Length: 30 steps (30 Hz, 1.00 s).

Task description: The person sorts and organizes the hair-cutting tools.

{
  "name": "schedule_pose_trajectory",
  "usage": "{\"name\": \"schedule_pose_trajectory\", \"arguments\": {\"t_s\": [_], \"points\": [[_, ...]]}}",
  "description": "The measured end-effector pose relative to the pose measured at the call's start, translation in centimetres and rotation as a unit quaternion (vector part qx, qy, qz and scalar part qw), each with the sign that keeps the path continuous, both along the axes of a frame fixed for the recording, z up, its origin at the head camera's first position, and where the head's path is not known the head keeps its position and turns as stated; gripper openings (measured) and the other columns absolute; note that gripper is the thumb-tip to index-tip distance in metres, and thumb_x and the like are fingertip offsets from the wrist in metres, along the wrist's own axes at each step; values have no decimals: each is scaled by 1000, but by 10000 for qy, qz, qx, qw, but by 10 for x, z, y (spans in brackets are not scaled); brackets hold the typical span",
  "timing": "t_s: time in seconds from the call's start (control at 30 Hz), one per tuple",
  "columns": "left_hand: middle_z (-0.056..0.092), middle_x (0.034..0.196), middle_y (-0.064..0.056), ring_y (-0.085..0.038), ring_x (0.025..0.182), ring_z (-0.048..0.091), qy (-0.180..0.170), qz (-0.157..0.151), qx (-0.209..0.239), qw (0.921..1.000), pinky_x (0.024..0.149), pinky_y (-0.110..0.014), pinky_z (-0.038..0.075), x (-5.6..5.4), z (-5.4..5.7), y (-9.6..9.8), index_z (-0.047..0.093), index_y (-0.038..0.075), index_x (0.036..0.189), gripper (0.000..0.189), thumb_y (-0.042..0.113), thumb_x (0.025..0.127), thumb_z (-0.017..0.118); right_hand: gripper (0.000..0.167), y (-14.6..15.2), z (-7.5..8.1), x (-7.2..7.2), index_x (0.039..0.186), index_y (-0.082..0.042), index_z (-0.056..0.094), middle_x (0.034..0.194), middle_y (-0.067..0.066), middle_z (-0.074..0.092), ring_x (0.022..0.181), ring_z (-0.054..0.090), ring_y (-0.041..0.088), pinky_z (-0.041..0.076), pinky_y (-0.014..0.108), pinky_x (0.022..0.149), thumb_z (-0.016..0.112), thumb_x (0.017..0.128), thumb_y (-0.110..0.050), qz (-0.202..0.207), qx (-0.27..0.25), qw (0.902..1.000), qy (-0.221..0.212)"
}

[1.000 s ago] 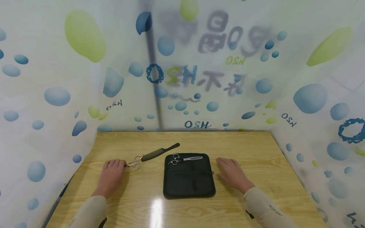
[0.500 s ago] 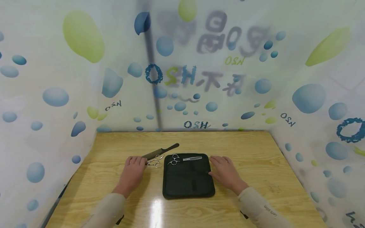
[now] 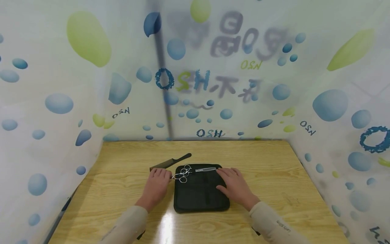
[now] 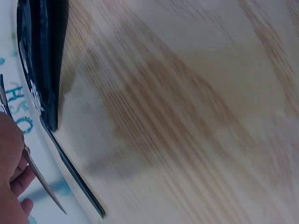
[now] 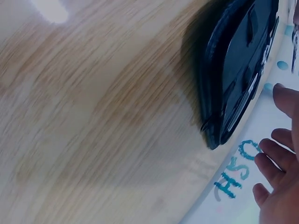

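Note:
My left hand (image 3: pixel 156 186) grips a pair of silver scissors (image 3: pixel 179 174) by the blade end. Their finger rings point right, over the left edge of a flat black zip case (image 3: pixel 201 195). In the left wrist view a scissor blade (image 4: pixel 44 181) sticks out past the fingers. On the case lies a second silver pair, thinning scissors (image 3: pixel 206 169); their rings are partly covered by the held pair. My right hand (image 3: pixel 237 187) hovers over the case's right edge, holding nothing. The right wrist view shows its fingers (image 5: pixel 271 170) spread and apart from the case.
A dark comb (image 3: pixel 182 158) lies on the wooden table (image 3: pixel 259 156) behind my left hand, which hides its lower end. Patterned curtains (image 3: pixel 225 81) rise at the back and both sides of the table.
My left hand has carried the scissors right, from beside the comb to above the case's left edge. My right hand has moved left, from beside the case to over its right edge.

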<state>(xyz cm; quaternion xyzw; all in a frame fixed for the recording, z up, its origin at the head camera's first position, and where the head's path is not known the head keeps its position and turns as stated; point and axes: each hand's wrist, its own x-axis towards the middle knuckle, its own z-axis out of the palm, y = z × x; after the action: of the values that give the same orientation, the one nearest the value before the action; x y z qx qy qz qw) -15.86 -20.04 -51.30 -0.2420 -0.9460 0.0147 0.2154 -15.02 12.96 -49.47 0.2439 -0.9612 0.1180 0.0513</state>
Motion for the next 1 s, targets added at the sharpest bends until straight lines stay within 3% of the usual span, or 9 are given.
{"name": "schedule_pose_trajectory", "arguments": {"t_s": [0.1,0.23,0.47,0.63,1.0], "points": [[56,88,-6,-28,91,55,127,-34,-73,9999,94,-45,44,0,-2,11,55,9,94,11,18,94,61,62,-4,1,1,140,-10,51,140,8,56,129,52,26,32,51,113,69,89,-40,65,36,10000,28],[58,91,-6,-27,94,55,-14,15,-232,9997,95,-44,44,2,-1,27,55,10,95,9,18,96,58,62,-12,3,2,140,-12,51,141,6,55,131,50,24,32,51,114,67,90,-44,130,139,9997,128],[56,89,-6,-28,93,55,94,-200,-185,9996,94,-43,44,1,-5,52,55,10,94,10,19,97,53,59,-26,3,3,137,-14,55,137,3,59,129,52,21,33,50,113,70,88,-43,282,63,9978,597],[56,93,-6,-26,96,54,-308,-126,-328,9989,97,-42,41,3,-3,71,54,10,97,10,20,99,52,55,-32,-3,1,135,-16,58,134,-1,61,128,52,18,30,49,115,71,87,-40,361,-26,9961,805],[59,103,-7,-24,102,55,-629,-37,-809,9947,101,-41,40,8,2,109,56,10,105,15,23,98,58,45,-37,-9,-1,126,-17,65,129,-1,65,126,53,19,33,49,113,72,87,-37,364,231,9927,1131]]}}
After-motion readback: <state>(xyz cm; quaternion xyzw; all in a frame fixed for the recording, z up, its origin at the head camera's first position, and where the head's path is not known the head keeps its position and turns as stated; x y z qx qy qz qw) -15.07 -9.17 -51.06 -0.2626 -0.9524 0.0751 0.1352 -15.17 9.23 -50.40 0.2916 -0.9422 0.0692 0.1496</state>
